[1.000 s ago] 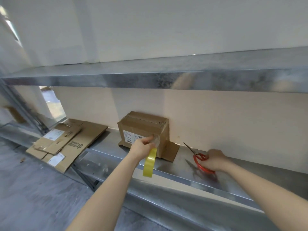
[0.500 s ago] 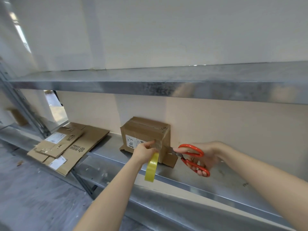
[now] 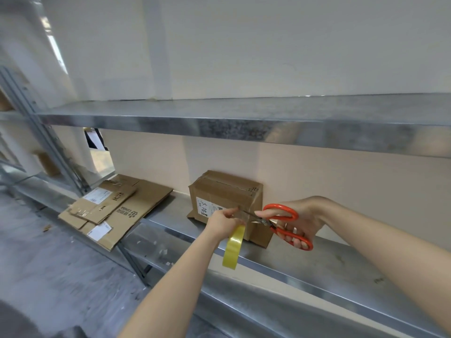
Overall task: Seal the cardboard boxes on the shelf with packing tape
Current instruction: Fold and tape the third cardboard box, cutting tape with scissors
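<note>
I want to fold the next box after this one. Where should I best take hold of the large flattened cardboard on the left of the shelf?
Pinch its front edge, coming from the aisle side. The flattened cardboard lies flat on the shelf, but its front part hangs past the shelf's edge, so fingers can likely slip beneath there.

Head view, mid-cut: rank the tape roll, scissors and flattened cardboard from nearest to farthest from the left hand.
1. tape roll, hanging directly under the left hand.
2. scissors, just to its right, blades beside its fingers.
3. flattened cardboard, far left along the shelf.
</note>
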A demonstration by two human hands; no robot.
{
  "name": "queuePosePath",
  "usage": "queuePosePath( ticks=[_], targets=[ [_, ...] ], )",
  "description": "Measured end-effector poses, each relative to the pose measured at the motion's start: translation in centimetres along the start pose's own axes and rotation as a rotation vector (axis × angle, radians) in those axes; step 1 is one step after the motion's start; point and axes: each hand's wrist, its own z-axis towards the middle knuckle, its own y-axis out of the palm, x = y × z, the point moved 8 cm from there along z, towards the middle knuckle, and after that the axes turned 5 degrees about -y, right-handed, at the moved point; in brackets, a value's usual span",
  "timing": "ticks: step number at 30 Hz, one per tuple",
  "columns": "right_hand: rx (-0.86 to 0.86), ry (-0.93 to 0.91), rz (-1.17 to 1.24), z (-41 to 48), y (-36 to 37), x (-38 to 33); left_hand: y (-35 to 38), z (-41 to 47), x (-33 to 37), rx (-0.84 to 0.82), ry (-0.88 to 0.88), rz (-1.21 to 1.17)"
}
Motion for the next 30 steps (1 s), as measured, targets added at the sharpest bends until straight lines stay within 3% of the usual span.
queuePosePath(
  ticks=[14, 23, 30],
  targets=[
    [0.112, -0.010, -0.044, 1.2, -0.1, -1.5, -0.4, -0.7, 0.5, -0.013, -0.008, 0.051],
    [0.038, -0.034, -0.123, 1.7, 0.4, -1.3, -0.5, -0.2, 0.4, -0.018, -0.012, 0.061],
    [0.114, -0.110, -0.213, 2.1, 0.1, -1.5, -0.7, 0.2, 0.0, -0.022, -0.029, 0.100]
  ],
)
